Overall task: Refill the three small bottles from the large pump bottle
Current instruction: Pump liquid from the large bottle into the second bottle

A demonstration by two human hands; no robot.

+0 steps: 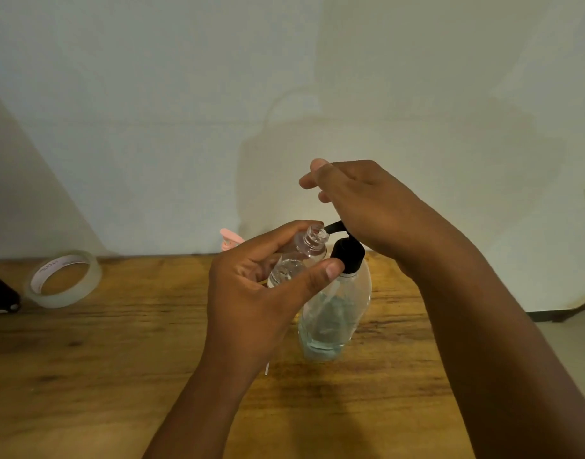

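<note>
Both hands work at the large pump bottle [334, 313] on the desk [118, 359]: left hand [261, 293] grips an uncapped small bottle [301, 256] under its black spout, right hand [360, 203] presses the pump head [347, 255], fingers loosely curled. Tape roll [64, 279] lies far left.

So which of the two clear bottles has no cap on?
The small bottle in the left hand: bare neck. The large pump bottle keeps its black pump.
</note>
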